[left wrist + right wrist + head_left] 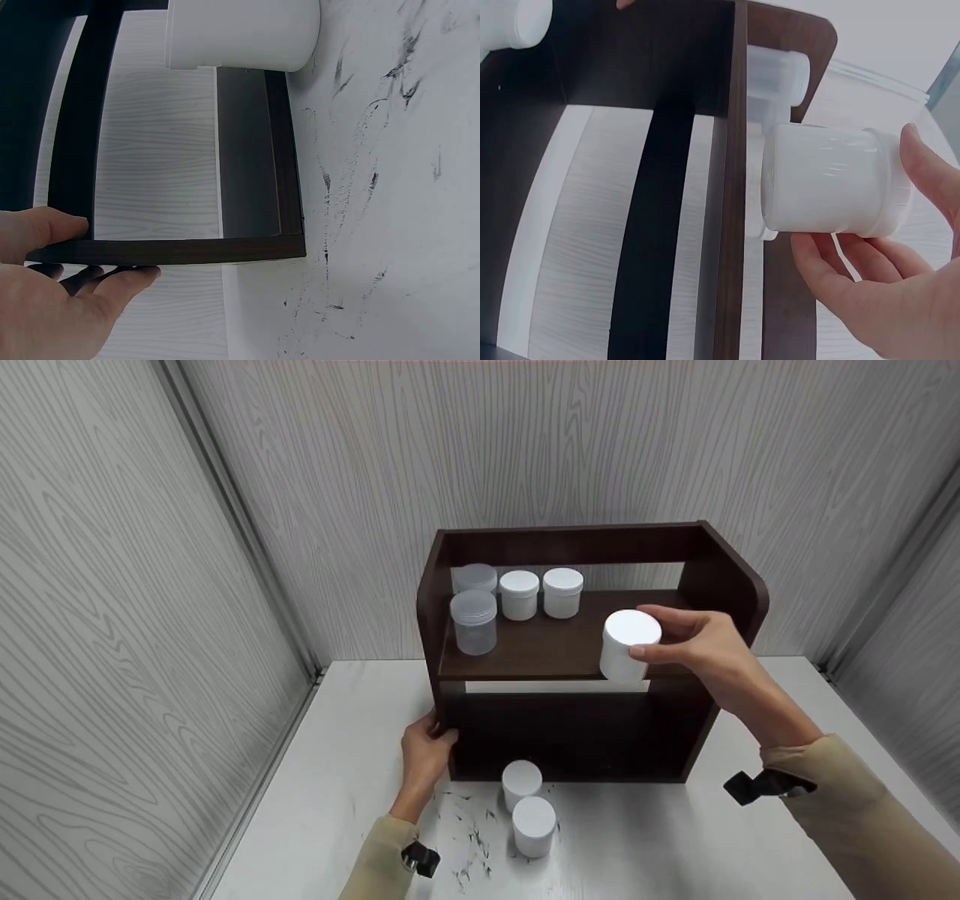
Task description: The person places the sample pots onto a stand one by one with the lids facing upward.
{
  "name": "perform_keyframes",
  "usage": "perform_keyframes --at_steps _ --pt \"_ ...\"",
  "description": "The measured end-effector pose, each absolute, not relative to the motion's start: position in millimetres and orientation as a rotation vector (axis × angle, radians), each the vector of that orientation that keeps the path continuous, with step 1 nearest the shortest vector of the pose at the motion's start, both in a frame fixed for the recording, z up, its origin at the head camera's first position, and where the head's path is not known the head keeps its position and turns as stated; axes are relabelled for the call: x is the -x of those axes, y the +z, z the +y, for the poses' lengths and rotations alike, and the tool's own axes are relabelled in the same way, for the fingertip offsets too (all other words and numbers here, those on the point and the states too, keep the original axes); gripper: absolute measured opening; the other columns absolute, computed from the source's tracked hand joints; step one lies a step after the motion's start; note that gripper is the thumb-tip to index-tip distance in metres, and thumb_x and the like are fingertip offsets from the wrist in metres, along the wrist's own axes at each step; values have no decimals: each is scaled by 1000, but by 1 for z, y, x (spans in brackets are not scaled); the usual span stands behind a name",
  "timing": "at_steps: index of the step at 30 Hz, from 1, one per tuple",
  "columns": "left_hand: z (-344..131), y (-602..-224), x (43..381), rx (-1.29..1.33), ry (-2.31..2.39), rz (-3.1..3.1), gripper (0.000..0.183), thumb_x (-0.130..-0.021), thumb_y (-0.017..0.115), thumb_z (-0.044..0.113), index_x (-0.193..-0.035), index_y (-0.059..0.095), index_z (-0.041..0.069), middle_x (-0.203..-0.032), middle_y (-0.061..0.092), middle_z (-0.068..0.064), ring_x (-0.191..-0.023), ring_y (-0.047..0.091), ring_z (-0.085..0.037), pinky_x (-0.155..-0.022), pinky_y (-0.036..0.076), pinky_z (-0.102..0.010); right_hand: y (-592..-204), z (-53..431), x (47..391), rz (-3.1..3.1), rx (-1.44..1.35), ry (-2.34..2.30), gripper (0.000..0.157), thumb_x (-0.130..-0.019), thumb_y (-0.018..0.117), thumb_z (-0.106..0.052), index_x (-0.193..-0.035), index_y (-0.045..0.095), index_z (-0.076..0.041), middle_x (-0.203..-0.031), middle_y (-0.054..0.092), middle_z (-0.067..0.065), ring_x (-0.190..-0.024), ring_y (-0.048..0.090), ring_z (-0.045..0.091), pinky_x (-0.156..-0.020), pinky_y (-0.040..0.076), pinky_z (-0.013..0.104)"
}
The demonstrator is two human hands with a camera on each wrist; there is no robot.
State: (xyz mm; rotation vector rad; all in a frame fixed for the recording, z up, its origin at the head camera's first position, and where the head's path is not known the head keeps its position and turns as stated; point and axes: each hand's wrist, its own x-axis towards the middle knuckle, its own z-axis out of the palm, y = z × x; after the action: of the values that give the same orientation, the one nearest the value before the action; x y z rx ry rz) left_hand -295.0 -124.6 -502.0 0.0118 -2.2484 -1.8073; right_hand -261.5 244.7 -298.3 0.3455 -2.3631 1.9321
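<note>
My right hand [701, 649] grips a white lidded jar [626, 649] by its sides, in front of the upper shelf. The right wrist view shows that jar [832, 180] between thumb and fingers, apart from the shelf board. Low on the left, my left hand [426, 750] pinches the side panel of the dark brown shelf unit [525, 667]; in the left wrist view the thumb lies on one face of the panel [180, 251], the fingers on the other. On the upper shelf stand two translucent jars [474, 622] at the left and two white jars [519, 596] beside them.
Two more white jars [534, 826] stand on the white table [337, 712] before the unit, one behind the other. Dark scuff marks streak the tabletop near them. Wood-grain panels [337, 472] enclose the back and sides.
</note>
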Motion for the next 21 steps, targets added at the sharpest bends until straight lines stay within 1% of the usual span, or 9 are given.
perform_keyframes --at_steps 4,6,10,13,15,17,20,21 --pt "-125 -503 295 -7 -1802 -2240 54 -94 67 -2 -145 53 -14 -139 62 -30 -128 61 -41 -103 53 -48 -295 246 273 -2357 -314 1981 68 -83 91 -9 -144 62 1 -112 78 4 -98 73 14 -88 60 30" --pt "-125 -503 294 0 -1805 -2240 54 -94 66 -1 -145 53 -14 -138 62 -30 -128 61 -42 -102 54 -48 -293 246 278 -2368 -295 1978 70 -83 92 -10 -145 62 1 -113 78 3 -101 73 14 -89 59 29" --pt "-124 -503 294 12 -1806 -2249 54 -95 65 0 -145 52 -14 -138 62 -30 -128 61 -42 -102 54 -48 -289 247 290 -2426 -265 1910 73 -83 92 -15 -147 60 0 -121 75 0 -118 64 13 -97 53 25" --pt "-124 -502 293 21 -1814 -2244 54 -95 65 -1 -145 52 -15 -139 61 -32 -128 61 -42 -102 54 -48 -286 247 298 -2464 -235 1869 75 -83 93 -18 -148 60 -2 -130 71 2 -133 53 17 -108 46 29" --pt "-124 -502 293 23 -1817 -2241 54 -95 65 0 -145 51 -15 -139 60 -32 -128 61 -42 -102 54 -48 -284 246 303 -2466 -218 1863 74 -82 94 -18 -146 61 -2 -133 69 3 -136 51 18 -110 45 30" --pt "-124 -502 294 25 -1824 -2239 55 -95 65 0 -146 51 -15 -140 59 -33 -129 61 -43 -103 53 -48 -283 245 309 -2459 -203 1869 73 -82 94 -17 -145 62 -1 -131 70 3 -133 53 18 -109 45 31" --pt "-125 -502 294 14 -1817 -2244 56 -94 66 0 -146 51 -14 -141 60 -31 -129 60 -42 -103 53 -47 -282 243 317 -2441 -198 1881 72 -82 93 -16 -144 62 0 -124 74 0 -123 59 15 -102 49 26" --pt "-125 -502 294 12 -1816 -2244 56 -94 66 0 -146 51 -14 -141 60 -31 -129 60 -42 -103 53 -48 -281 243 319 -2442 -194 1881 72 -82 93 -17 -145 62 0 -122 75 0 -121 60 14 -102 49 26"
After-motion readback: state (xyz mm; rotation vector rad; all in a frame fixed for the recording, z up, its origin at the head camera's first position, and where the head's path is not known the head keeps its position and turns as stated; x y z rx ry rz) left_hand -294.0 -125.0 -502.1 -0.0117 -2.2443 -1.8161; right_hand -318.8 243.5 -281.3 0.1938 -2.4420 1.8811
